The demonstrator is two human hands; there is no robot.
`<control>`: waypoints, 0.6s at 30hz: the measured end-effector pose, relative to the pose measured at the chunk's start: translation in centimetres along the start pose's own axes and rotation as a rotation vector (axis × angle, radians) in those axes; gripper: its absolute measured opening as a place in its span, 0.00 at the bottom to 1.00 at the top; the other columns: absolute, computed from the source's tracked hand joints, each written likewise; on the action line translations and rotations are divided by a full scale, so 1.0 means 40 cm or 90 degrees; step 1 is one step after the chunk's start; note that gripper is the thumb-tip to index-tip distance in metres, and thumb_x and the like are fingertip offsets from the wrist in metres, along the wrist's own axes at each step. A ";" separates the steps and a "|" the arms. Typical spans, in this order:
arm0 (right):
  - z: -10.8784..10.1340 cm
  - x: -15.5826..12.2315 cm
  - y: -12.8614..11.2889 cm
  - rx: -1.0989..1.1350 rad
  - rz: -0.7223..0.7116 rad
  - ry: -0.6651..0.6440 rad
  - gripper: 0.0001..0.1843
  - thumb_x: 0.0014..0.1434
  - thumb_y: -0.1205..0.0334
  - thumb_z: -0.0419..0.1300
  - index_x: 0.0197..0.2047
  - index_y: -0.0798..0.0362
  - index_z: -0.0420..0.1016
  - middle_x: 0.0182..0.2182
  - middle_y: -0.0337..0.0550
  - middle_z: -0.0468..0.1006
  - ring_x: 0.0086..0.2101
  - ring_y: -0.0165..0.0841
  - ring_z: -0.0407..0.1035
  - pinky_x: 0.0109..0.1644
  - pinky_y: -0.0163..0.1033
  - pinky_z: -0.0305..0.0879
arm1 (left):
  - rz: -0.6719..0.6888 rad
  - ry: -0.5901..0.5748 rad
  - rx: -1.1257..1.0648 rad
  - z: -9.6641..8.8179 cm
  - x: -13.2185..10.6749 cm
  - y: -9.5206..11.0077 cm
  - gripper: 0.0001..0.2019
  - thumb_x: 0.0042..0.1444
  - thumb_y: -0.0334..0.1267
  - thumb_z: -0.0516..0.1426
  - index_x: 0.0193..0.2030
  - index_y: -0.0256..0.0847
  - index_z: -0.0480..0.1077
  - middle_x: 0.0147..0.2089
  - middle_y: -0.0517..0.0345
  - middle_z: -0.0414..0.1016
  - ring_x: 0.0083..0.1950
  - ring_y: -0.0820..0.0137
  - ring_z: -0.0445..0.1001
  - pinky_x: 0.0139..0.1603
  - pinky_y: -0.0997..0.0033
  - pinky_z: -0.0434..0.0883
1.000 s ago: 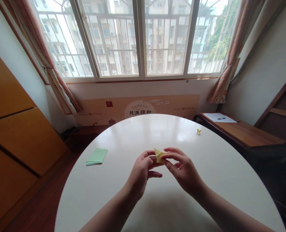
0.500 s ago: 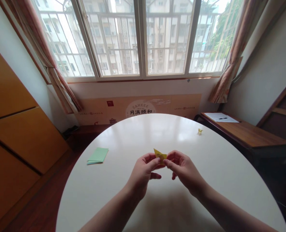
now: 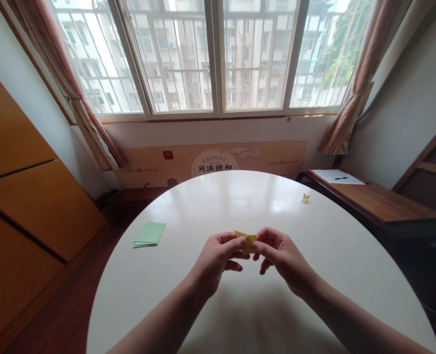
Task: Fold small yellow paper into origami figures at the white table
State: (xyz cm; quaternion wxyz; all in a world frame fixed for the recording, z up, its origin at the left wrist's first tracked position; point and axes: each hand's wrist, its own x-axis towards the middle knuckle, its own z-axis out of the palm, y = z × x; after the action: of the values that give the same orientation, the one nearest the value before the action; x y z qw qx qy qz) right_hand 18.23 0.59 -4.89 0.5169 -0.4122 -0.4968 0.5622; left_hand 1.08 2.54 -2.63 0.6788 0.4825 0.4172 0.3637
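Note:
A small piece of folded yellow paper [image 3: 250, 244] is held up above the round white table [image 3: 159, 300]. My left hand [image 3: 219, 255] pinches its left side between thumb and fingers, a pointed corner sticking up beside the thumb. On the right side, my right hand [image 3: 276, 250] grips the paper with thumb and index finger, its other fingers curled below. The fingers partly cover the folds. Away to the left lies a stack of green paper sheets [image 3: 150, 233]. Near the far right edge stands a tiny yellow folded paper figure [image 3: 305, 197].
A wooden bench [image 3: 391, 199] beyond the table's right edge carries a white sheet [image 3: 324, 176] with a dark pen-like item [image 3: 340, 178]. Orange cabinets [image 3: 26, 216] stand at the left. Behind the table is a barred window [image 3: 214, 59] with tied curtains.
Both hands have shifted slightly and the yellow paper has turned a little, its upper point now lower and flatter. Both hands keep their hold; the view has tilted slightly.

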 end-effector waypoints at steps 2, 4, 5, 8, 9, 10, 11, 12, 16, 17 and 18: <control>0.000 -0.001 0.000 0.010 0.014 0.005 0.15 0.51 0.53 0.69 0.32 0.54 0.71 0.27 0.40 0.75 0.28 0.33 0.70 0.23 0.33 0.68 | -0.002 0.005 0.006 -0.001 0.000 0.001 0.12 0.50 0.44 0.64 0.35 0.36 0.77 0.32 0.51 0.79 0.34 0.68 0.76 0.29 0.76 0.66; -0.001 -0.002 -0.001 0.010 0.021 0.009 0.15 0.51 0.53 0.69 0.33 0.54 0.72 0.28 0.41 0.76 0.29 0.33 0.70 0.23 0.33 0.68 | -0.004 0.012 0.021 -0.002 0.001 0.001 0.12 0.49 0.43 0.65 0.35 0.36 0.77 0.33 0.51 0.79 0.34 0.67 0.76 0.29 0.75 0.67; -0.002 -0.002 -0.001 0.006 0.020 0.010 0.14 0.52 0.53 0.69 0.34 0.54 0.73 0.29 0.42 0.77 0.29 0.33 0.70 0.24 0.33 0.69 | -0.007 0.014 0.031 -0.004 0.001 0.001 0.12 0.48 0.43 0.66 0.35 0.36 0.77 0.33 0.51 0.79 0.35 0.67 0.76 0.29 0.75 0.67; -0.007 0.000 0.000 -0.020 0.004 0.013 0.14 0.53 0.53 0.68 0.35 0.55 0.75 0.29 0.43 0.77 0.29 0.33 0.70 0.24 0.34 0.68 | -0.025 0.015 0.068 -0.009 0.003 0.006 0.14 0.45 0.44 0.67 0.33 0.36 0.76 0.35 0.50 0.79 0.36 0.65 0.77 0.28 0.74 0.68; -0.008 0.001 0.001 -0.033 -0.001 0.014 0.14 0.53 0.53 0.68 0.35 0.55 0.75 0.29 0.43 0.78 0.28 0.33 0.70 0.23 0.34 0.68 | -0.029 0.016 0.085 -0.010 0.003 0.009 0.14 0.45 0.45 0.67 0.33 0.36 0.76 0.35 0.49 0.80 0.36 0.64 0.77 0.27 0.74 0.67; -0.010 0.002 0.003 -0.047 -0.007 0.014 0.14 0.53 0.53 0.68 0.36 0.55 0.76 0.29 0.44 0.78 0.28 0.33 0.70 0.23 0.34 0.68 | -0.033 0.015 0.103 -0.012 0.003 0.011 0.15 0.45 0.47 0.67 0.32 0.36 0.76 0.35 0.49 0.80 0.35 0.64 0.78 0.27 0.75 0.67; -0.011 0.003 0.005 -0.059 -0.013 0.011 0.14 0.54 0.53 0.67 0.36 0.55 0.76 0.29 0.44 0.78 0.28 0.33 0.70 0.23 0.34 0.68 | -0.036 0.010 0.123 -0.013 0.003 0.013 0.15 0.46 0.48 0.66 0.32 0.36 0.77 0.35 0.48 0.80 0.34 0.64 0.78 0.26 0.75 0.66; -0.012 0.004 0.006 -0.071 -0.021 0.007 0.14 0.54 0.53 0.67 0.36 0.55 0.76 0.29 0.45 0.79 0.28 0.34 0.71 0.23 0.34 0.68 | -0.039 0.002 0.140 -0.014 0.003 0.015 0.16 0.46 0.49 0.66 0.31 0.35 0.77 0.35 0.48 0.80 0.33 0.65 0.78 0.25 0.75 0.66; -0.013 0.003 0.014 -0.101 -0.059 0.001 0.13 0.56 0.53 0.66 0.37 0.54 0.75 0.29 0.44 0.79 0.30 0.36 0.73 0.22 0.34 0.69 | -0.037 -0.037 0.178 -0.015 0.003 0.013 0.16 0.49 0.49 0.63 0.30 0.35 0.77 0.33 0.50 0.79 0.28 0.70 0.75 0.23 0.77 0.65; -0.012 0.003 0.014 -0.105 -0.069 0.005 0.12 0.56 0.53 0.66 0.37 0.53 0.75 0.28 0.43 0.79 0.29 0.36 0.73 0.22 0.34 0.69 | -0.034 -0.043 0.178 -0.014 0.002 0.011 0.15 0.50 0.49 0.63 0.30 0.36 0.77 0.33 0.51 0.79 0.27 0.70 0.75 0.22 0.77 0.65; -0.012 0.002 0.015 -0.107 -0.079 0.010 0.12 0.57 0.54 0.66 0.37 0.53 0.75 0.28 0.43 0.78 0.29 0.35 0.73 0.22 0.34 0.69 | -0.032 -0.047 0.175 -0.013 0.002 0.009 0.15 0.51 0.48 0.62 0.29 0.36 0.77 0.32 0.51 0.78 0.27 0.71 0.74 0.22 0.77 0.65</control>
State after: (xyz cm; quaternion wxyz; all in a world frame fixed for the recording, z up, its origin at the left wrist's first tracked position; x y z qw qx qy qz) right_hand 18.58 0.74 -5.55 0.5180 -0.4270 -0.5628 0.4824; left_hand 0.59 2.89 -2.40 0.6303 0.5733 0.4499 0.2677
